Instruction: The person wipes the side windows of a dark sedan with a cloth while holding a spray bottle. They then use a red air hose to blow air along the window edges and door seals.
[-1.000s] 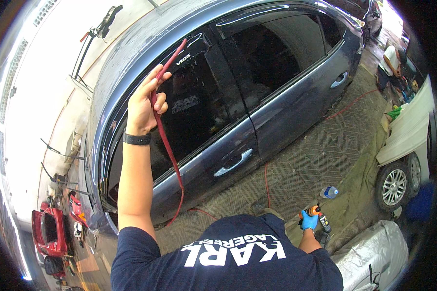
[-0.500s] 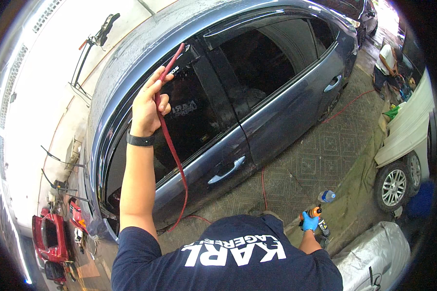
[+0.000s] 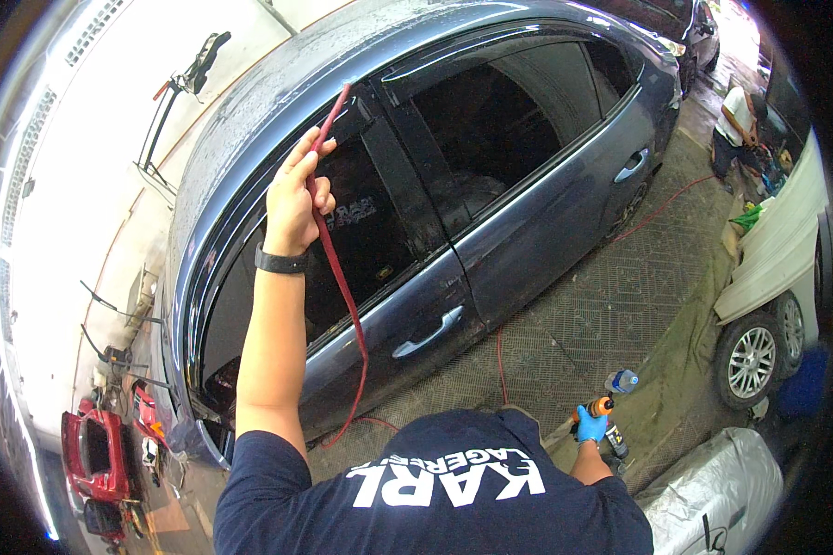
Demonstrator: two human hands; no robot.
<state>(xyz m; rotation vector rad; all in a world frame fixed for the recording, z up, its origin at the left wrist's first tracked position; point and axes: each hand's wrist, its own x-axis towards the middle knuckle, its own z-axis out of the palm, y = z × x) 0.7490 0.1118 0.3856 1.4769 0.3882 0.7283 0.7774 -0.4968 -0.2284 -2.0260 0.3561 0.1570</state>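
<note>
Raised on the left, my left hand (image 3: 293, 202) is bare, with a black band on the wrist. Its fingers are closed round a thin red hose (image 3: 336, 259), whose upper end points at the top of the front side window (image 3: 356, 222). The hose hangs down past the door handle (image 3: 428, 333) of a dark blue car (image 3: 537, 250). Low on the right, my right hand (image 3: 590, 424) wears a blue glove. It grips an orange-and-black bottle-like thing (image 3: 603, 406), whose exact kind I cannot make out.
A plastic bottle (image 3: 622, 380) with a blue part stands near my right hand. Alloy wheels (image 3: 752, 363) and a silver cover (image 3: 713, 486) are at the right. Another person (image 3: 737, 125) bends down at the far right. Red car parts (image 3: 97, 453) lie at the lower left.
My left hand has moved slightly right and the hose has shifted with it, its end staying by the top of the window. My right hand keeps its grip, almost still.
</note>
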